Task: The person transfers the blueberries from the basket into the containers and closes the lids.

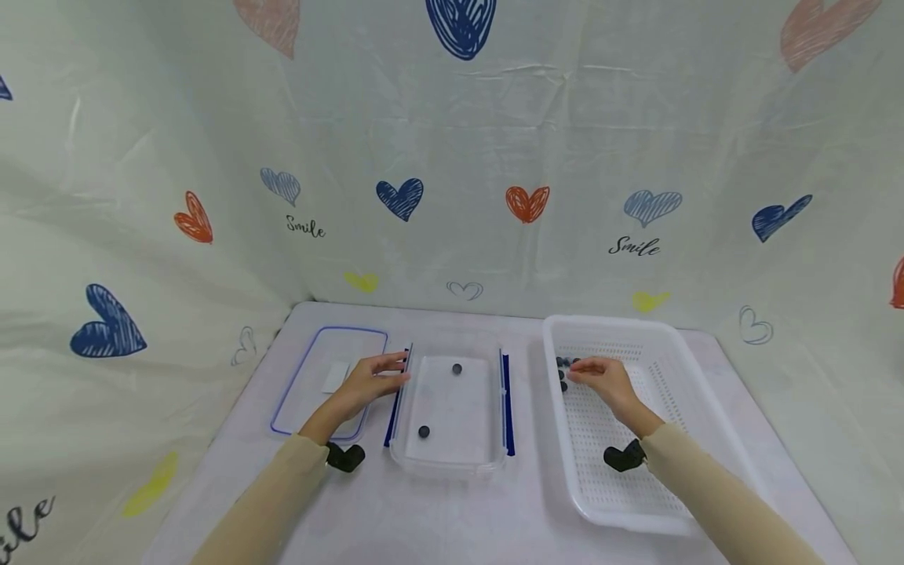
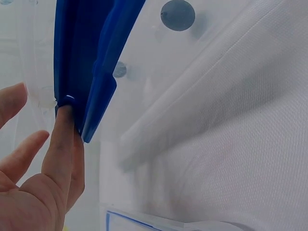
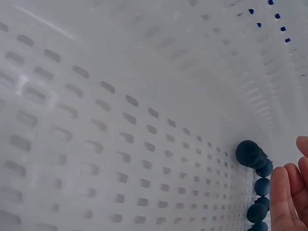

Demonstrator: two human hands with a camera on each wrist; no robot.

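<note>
My left hand (image 1: 370,380) is at the left side of a clear plastic box (image 1: 459,463). Its fingertips touch the blue side latch flap (image 2: 89,62), the fingers fairly straight and the thumb apart. Inside the box lie two blueberries (image 1: 424,431), also visible through the wall in the left wrist view. Over the left part of a white perforated basket (image 1: 586,502), my right hand (image 1: 607,380) reaches with extended fingers towards several blueberries (image 3: 257,211) along the basket wall. No berry shows between its fingers; the right wrist view cuts off part of the hand.
A clear lid with a blue rim (image 1: 282,404) lies on the table left of the box, partly behind the left hand. On the box's right side another blue latch flap (image 1: 508,408) hangs out. A heart-patterned curtain (image 1: 466,157) stands behind the white-covered table (image 1: 424,526).
</note>
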